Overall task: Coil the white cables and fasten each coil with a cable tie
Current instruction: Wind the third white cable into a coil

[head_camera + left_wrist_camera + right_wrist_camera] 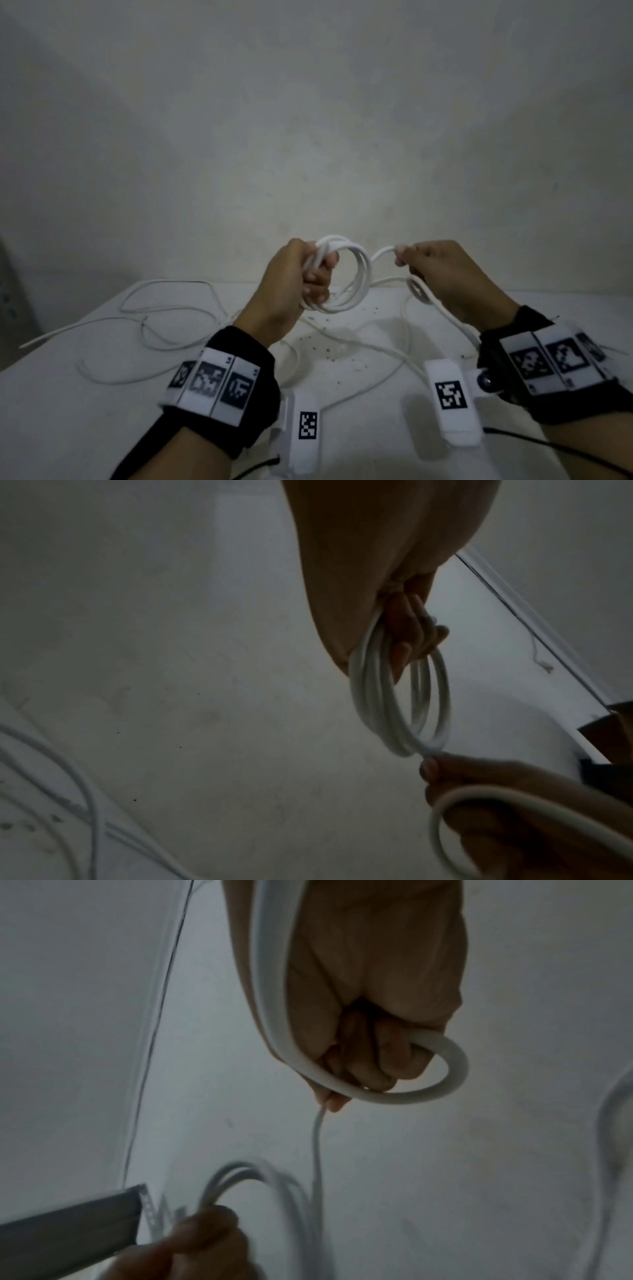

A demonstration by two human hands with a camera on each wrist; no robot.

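Observation:
Above the white table [68,428] my left hand [315,274] grips a coil of white cable [356,274] of several turns, fingers curled round its left side. In the left wrist view the coil [394,702] hangs below the curled fingers [414,634]. A strand runs from the coil to my right hand [407,260], which pinches it between thumb and fingertips. A loose loop of the same cable [419,291] lies around that hand and trails back past the wrist. The right wrist view shows this loop [445,1069] under the closed fingers and the strand [316,1150] leading down to the blurred coil [257,1183].
More loose white cable [164,308] snakes over the left and middle of the table, with small dark specks around its centre. A pale wall stands right behind the table. A thin black wire [548,448] runs off my right wrist. A grey bar [68,1231] shows at lower left.

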